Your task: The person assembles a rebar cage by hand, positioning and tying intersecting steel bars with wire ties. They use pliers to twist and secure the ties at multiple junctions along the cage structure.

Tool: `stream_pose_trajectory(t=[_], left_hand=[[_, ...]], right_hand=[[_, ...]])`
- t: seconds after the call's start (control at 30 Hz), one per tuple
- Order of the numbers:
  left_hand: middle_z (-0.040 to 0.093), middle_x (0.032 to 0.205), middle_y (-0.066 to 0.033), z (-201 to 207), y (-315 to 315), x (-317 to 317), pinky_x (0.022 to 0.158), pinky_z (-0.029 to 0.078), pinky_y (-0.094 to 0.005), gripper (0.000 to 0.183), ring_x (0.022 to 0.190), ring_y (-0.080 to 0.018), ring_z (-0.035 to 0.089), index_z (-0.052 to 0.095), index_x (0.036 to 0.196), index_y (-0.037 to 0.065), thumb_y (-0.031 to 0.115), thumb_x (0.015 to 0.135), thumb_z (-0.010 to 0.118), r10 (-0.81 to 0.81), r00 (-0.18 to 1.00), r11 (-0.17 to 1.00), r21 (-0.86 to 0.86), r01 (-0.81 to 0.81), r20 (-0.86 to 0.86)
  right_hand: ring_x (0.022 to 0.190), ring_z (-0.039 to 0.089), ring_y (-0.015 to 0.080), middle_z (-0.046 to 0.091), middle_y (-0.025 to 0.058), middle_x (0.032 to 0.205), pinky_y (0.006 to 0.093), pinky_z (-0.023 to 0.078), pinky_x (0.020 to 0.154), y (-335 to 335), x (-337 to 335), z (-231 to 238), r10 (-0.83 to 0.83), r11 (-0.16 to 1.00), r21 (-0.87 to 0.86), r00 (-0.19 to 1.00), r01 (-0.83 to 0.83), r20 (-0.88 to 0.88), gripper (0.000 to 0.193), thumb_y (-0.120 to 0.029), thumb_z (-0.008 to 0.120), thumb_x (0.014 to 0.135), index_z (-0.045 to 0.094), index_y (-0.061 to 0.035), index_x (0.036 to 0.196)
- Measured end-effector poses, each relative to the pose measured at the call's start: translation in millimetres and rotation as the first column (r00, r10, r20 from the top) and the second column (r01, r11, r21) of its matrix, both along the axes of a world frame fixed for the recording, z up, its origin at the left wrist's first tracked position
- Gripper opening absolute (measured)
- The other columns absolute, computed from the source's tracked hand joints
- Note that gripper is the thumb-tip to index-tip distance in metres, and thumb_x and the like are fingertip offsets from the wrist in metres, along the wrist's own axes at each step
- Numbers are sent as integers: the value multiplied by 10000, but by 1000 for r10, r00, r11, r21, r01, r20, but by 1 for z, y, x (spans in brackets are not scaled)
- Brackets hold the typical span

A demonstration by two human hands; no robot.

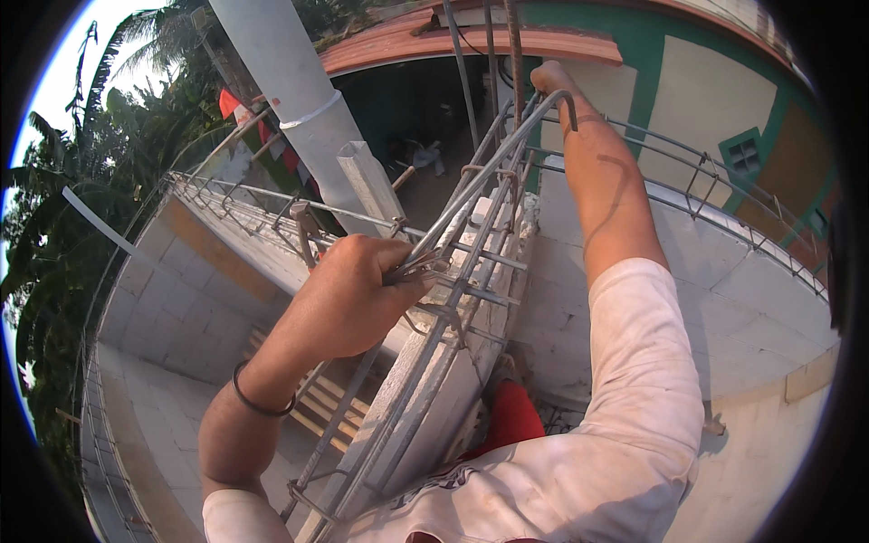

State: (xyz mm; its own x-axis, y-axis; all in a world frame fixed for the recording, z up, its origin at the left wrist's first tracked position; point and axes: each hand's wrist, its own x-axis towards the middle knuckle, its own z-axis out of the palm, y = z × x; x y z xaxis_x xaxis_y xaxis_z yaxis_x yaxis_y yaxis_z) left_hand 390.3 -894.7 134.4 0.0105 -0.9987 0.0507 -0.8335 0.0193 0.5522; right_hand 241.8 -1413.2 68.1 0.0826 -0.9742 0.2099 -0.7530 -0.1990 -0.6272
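Note:
A cage of steel reinforcing bars [489, 226] lies along the top of a grey block wall [434, 398], running away from me. My left hand [358, 290] is closed around a small metal tool or wire at the near part of the cage, where bars cross. A dark band circles that wrist. My right hand [550, 77] reaches far forward and grips the curved end of a long bar at the cage's upper end. The right arm is stretched out, in a white sleeve.
A grey concrete post [299, 100] rises at the back left. More rebar cages run along walls to the left [244, 204] and right [715, 181]. A green and cream building [715, 100] stands behind. Wooden slats [326, 398] lie below; palm trees at left.

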Motion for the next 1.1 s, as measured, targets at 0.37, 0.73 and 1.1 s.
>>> stream_pose_trajectory(t=[0.37, 0.73, 1.1], left_hand=[[543, 657, 38, 15, 11, 15, 539, 373, -251, 252, 611, -41, 473, 733, 1049, -1, 212, 915, 711, 162, 976, 986, -13, -166, -143], [567, 657, 27, 13, 7, 27, 525, 374, -251, 238, 582, -48, 477, 735, 1046, -8, 193, 922, 704, 175, 975, 978, -89, -187, -134], [521, 621, 38, 27, -12, 32, 515, 357, -247, 284, 581, -35, 470, 682, 1031, -35, 241, 966, 670, 218, 961, 951, -186, -249, -170]], right_hand=[[1195, 625, 375, 675, 225, 1208, 458, 523, 940, 1, -9, 17, -50, 998, -34, 987, 46, -150, 321, -145, 592, 864, 713, 3, 1122], [903, 715, 359, 706, 252, 988, 453, 573, 740, -2, -34, 27, -137, 986, -98, 990, 135, -20, 236, -90, 554, 878, 686, 36, 1026], [1033, 712, 275, 710, 205, 1108, 333, 596, 783, -22, -55, 44, -448, 885, -8, 856, 465, 259, 305, -162, 627, 907, 670, 25, 1144]])
